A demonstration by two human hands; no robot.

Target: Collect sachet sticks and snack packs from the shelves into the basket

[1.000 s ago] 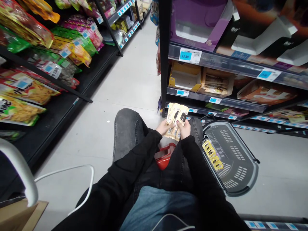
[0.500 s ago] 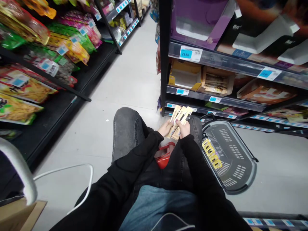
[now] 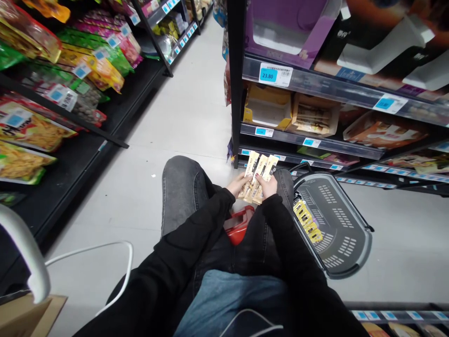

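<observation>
Slim flat cream pkts (image 3: 253, 183) w/ dk marks, fan-like

Open floor (image 3: 196, 121) ahead of left grip (image 3: 238, 184), shelves (image 3: 351, 148) ahead right, basket (image 3: 338, 229) beside right knee (image 3: 284, 180)

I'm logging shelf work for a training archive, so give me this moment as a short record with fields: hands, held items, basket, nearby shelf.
Left hand: grips the left side of the fan
Right hand: grips the right side, thumb on top
Held items: slim cream packets, fanned out; exact count unclear
Basket: on the floor beside the right leg, with a row of yellow packets inside
Nearby shelf: yellow box beside a box of slim packets
Price label above: 23.80
</observation>
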